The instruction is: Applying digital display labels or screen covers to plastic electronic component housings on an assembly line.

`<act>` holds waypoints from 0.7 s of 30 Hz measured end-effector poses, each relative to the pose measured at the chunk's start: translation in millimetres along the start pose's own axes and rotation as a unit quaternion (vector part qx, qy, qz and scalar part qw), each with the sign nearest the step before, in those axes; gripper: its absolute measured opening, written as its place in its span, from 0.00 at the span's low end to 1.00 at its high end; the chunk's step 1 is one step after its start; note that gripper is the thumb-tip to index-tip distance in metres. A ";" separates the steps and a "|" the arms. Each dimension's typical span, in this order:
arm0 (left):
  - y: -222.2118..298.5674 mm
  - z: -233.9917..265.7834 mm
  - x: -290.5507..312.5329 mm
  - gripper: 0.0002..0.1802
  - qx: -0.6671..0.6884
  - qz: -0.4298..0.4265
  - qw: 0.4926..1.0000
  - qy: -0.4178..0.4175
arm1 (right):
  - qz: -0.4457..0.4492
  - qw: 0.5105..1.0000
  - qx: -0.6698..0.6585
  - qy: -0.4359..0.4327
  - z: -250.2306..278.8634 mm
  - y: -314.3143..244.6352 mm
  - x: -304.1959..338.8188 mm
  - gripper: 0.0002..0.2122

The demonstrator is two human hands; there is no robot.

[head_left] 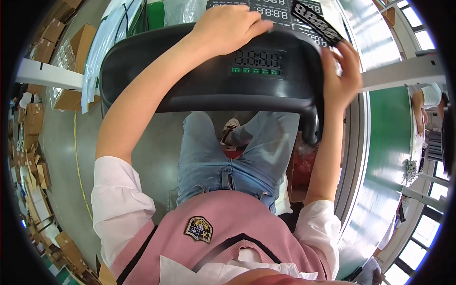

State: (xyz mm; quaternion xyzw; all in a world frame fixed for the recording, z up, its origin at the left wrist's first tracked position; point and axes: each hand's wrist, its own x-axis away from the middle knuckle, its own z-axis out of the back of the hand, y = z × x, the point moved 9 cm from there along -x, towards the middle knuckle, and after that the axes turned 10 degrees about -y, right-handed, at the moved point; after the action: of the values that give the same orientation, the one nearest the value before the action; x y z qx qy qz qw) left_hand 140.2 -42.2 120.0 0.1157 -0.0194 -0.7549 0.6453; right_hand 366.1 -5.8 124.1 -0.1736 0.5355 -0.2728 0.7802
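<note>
Pinching printed black strip [317, 22] between near-closed fingertips of right hand [343, 73] near far-right corner of black console [190, 78]; partly bending fingers of left hand [228, 28] near printed sheet [271, 13], hiding any hold from view.

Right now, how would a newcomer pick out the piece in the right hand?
Start at the big black console, upper middle. At its upper right corner, the right hand pinches a black strip. This strip slants steeply, with large white characters; the black printed panels beside it sit less tilted, with smaller digits.
</note>
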 end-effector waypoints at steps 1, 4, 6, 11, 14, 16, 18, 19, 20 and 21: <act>-1.9 -2.4 2.8 0.22 0.013 0.007 1.000 0.008 | -0.007 1.000 0.000 -0.007 2.5 -6.4 5.3 0.15; 6.4 1.6 11.2 0.25 0.029 -0.004 1.000 0.006 | -0.097 0.992 -0.063 0.059 19.5 -8.3 24.3 0.08; 21.8 11.0 17.3 0.31 0.022 -0.047 0.999 0.000 | -0.117 0.978 -0.170 0.025 6.6 -10.1 31.5 0.08; 62.6 16.4 31.3 0.41 -0.056 -0.196 0.978 0.034 | -0.181 0.957 -0.220 0.053 -10.1 1.3 41.3 0.07; 64.0 17.0 36.5 0.50 -0.056 -0.226 0.972 0.018 | -0.218 0.938 -0.255 0.086 -10.6 3.1 39.2 0.07; 63.7 14.6 36.9 0.50 -0.060 -0.294 0.952 0.055 | -0.235 0.928 -0.270 0.103 -7.1 8.2 43.2 0.07; 69.5 18.3 50.0 0.48 -0.083 -0.412 0.899 0.126 | -0.216 0.928 -0.298 0.063 -6.5 10.8 44.7 0.07; 65.7 21.3 49.2 0.48 -0.085 -0.405 0.902 0.123 | -0.207 0.925 -0.317 0.040 -8.0 10.9 45.1 0.07; 51.8 20.3 33.5 0.44 0.043 -0.356 0.934 0.013 | -0.209 0.922 -0.323 0.034 -4.8 11.5 47.6 0.07; 38.4 13.9 21.2 0.41 0.173 -0.294 0.935 -0.096 | -0.216 0.922 -0.322 0.007 -3.8 10.8 52.5 0.08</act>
State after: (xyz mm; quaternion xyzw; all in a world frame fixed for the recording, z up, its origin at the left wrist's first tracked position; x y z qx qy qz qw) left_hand 171.7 -70.9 137.2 0.1535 -0.1765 -0.9035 0.3592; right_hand 379.8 -29.3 77.7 -0.5251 0.5498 -0.2485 0.6002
